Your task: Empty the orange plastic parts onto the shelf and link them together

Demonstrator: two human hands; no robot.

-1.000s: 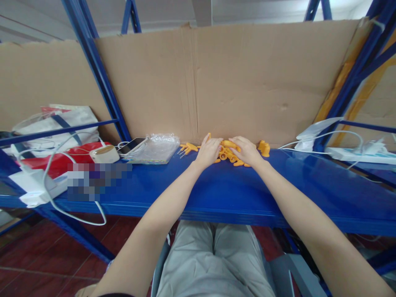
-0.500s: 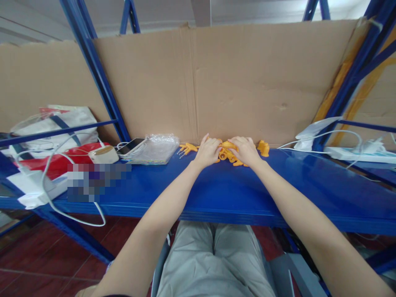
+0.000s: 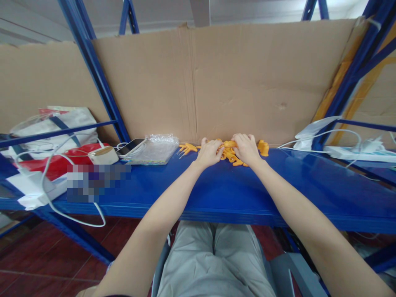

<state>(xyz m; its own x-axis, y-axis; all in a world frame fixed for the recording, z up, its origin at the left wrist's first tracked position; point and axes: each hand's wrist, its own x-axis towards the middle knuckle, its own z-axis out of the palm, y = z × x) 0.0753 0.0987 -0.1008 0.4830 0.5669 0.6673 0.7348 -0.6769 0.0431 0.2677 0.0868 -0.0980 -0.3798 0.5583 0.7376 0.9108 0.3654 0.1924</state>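
My left hand (image 3: pixel 209 153) is closed, its fingers curled round orange plastic parts at the back of the blue shelf. My right hand (image 3: pixel 246 149) closes on the right end of a rounded orange plastic piece (image 3: pixel 229 144) that spans the gap between the hands. Underneath lie several loose orange plastic parts (image 3: pixel 232 158), some ring-shaped. To the left rests an orange hand-shaped part (image 3: pixel 189 148), with small silvery spiral pieces (image 3: pixel 182 154) beside it. Right of my right hand stands another orange part (image 3: pixel 263 147). My fingers hide some of the parts.
Behind the blue shelf (image 3: pixel 229 194) rises a cardboard panel (image 3: pixel 272 82). On the left are a clear plastic-wrapped packet (image 3: pixel 156 149), a phone (image 3: pixel 133 146), a white adapter (image 3: pixel 103 155) and looping cables. A white power strip (image 3: pixel 359 154) lies at the right.
My left fingers have curled inward over the orange parts. My right hand has shifted slightly, with its fingers raised a little and more of the rounded orange piece showing.
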